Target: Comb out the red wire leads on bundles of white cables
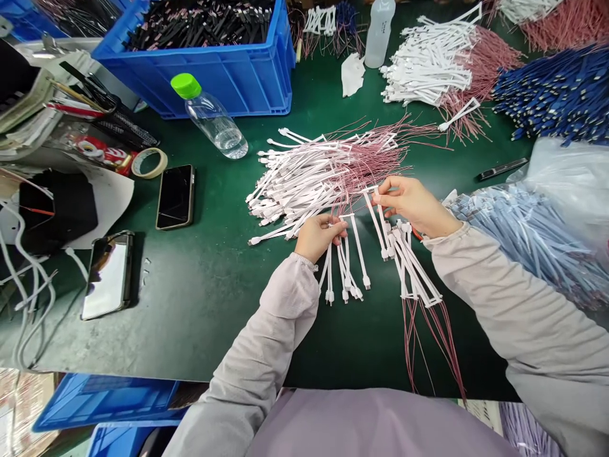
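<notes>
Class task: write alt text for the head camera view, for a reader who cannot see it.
Seen from above, the right hand pinches a white flat cable while the left hand rests among a spread of white cables with thin red wires. They lie on a green work surface, below a blue plastic crate and beside a smartphone.

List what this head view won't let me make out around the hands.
Head view:
What the left hand pinches: hidden by its fingers.
Red item by the right hand: mostly hidden by the hand.
Connector tips of the white cables: too small to identify.
Far side of the blue crate: cut off by the top edge.
</notes>
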Available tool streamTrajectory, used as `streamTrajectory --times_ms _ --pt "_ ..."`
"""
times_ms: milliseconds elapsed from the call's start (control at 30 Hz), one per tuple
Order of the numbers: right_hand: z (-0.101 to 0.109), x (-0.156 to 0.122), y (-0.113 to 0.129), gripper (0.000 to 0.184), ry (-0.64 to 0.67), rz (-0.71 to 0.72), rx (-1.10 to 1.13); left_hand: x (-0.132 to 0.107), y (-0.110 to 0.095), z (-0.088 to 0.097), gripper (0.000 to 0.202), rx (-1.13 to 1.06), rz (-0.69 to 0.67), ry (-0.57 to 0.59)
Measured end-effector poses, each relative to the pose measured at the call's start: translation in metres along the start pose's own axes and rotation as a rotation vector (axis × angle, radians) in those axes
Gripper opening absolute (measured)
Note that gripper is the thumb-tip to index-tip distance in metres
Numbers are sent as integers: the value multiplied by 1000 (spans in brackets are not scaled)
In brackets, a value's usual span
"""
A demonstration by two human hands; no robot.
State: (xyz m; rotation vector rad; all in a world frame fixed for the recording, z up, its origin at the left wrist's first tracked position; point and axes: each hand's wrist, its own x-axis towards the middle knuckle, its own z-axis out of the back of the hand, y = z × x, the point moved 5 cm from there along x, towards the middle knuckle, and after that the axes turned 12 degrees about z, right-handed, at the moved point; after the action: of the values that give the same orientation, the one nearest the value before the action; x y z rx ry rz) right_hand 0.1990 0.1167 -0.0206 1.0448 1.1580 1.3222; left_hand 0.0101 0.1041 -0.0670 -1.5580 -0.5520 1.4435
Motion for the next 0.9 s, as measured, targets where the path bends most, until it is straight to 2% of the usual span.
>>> streamTrajectory --times_ms 167,333,467,533,633,767,833,900 --pt "-8 -6 -5 25 73 -48 1 -2 -2 1 28 -33 -6 -14" --pt "-27 -13 -8 26 171 -112 28 0 -1 0 33 -89 -12 6" --pt "-44 -19 -4 28 224 -101 46 -2 -3 -1 38 -109 -41 65" --pt "-41 -17 7 31 250 -60 37 -6 -5 -1 38 -88 -44 133" --pt "-10 1 43 35 191 53 -2 -9 -4 1 44 -72 -17 259" --pt "62 47 103 35 -35 238 -87 -9 -2 3 43 -117 -50 383" --pt "95 76 122 31 -149 295 -162 -9 -2 2 41 -155 -77 411" --pt "120 105 131 28 -251 331 -263 -9 0 -1 41 -176 -77 436"
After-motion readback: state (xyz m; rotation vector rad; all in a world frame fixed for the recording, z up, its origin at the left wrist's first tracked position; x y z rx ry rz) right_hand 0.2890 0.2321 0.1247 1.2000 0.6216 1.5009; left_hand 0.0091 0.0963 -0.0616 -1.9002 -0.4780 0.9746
